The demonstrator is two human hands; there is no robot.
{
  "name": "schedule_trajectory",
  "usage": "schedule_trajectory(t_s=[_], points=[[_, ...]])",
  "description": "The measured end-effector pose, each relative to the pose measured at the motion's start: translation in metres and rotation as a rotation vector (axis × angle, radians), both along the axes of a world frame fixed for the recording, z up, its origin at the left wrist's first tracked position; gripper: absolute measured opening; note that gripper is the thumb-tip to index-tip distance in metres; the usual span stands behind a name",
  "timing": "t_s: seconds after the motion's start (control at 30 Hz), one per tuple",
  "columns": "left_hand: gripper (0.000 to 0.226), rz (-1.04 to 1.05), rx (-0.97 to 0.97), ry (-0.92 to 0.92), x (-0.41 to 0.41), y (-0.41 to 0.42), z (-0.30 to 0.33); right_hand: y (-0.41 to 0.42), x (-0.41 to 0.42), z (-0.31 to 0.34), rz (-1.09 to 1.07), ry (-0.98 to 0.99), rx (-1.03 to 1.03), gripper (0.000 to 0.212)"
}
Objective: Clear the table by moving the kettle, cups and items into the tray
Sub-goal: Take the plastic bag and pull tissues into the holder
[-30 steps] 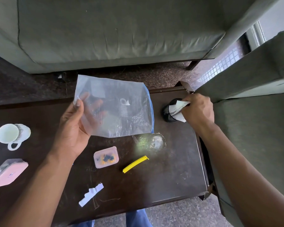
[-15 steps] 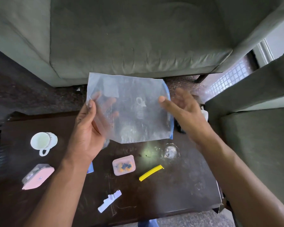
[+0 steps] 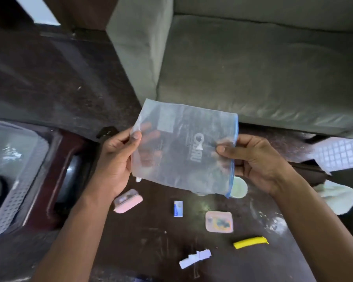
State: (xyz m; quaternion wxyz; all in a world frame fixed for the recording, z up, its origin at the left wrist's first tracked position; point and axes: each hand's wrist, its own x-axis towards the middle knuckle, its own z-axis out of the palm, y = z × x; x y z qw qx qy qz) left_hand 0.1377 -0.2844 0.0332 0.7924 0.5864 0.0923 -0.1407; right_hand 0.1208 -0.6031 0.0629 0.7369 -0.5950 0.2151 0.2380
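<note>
Both hands hold a clear plastic zip bag [image 3: 183,147] with a blue edge up over the dark table [image 3: 143,241]. My left hand [image 3: 116,159] pinches its left side, my right hand [image 3: 253,159] pinches its right side by the blue strip. Below the bag lie a pink case [image 3: 127,201], a small blue-and-white packet [image 3: 178,208], a small pink-lidded box [image 3: 219,221], a yellow clip [image 3: 250,242] and a white paper scrap [image 3: 195,258]. A white cup [image 3: 239,188] is partly hidden behind the bag. A pale perforated tray [image 3: 10,200] sits at the far left.
A grey-green sofa [image 3: 253,68] stands beyond the table. Dark speckled floor [image 3: 49,78] lies at the upper left. A pale cloth or cushion [image 3: 338,200] shows at the right edge. A dark reddish frame [image 3: 55,176] borders the tray.
My right hand has let go of the black object, come over and taken the bag's right edge. The view has swung left, bringing the tray into sight.
</note>
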Motion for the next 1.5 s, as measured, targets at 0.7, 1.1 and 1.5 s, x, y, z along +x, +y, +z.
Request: schedule_trajectory(t_s=[0.7, 1.1, 1.5], points=[[0.059, 0.634, 1.109, -0.114, -0.026, 0.285, 0.040, 0.430, 0.108, -0.055, 0.222, -0.132, -0.019, 0.014], [0.074, 0.323, 1.131, 0.313, 0.017, 0.339, -0.011, 0.586, 0.113, -0.108, 0.312, -0.162, -0.431, 0.009], [0.064, 0.247, 1.191, 0.480, 0.065, 0.351, -0.065, 0.556, 0.125, -0.086, 0.785, -1.233, -0.961, 0.043]])
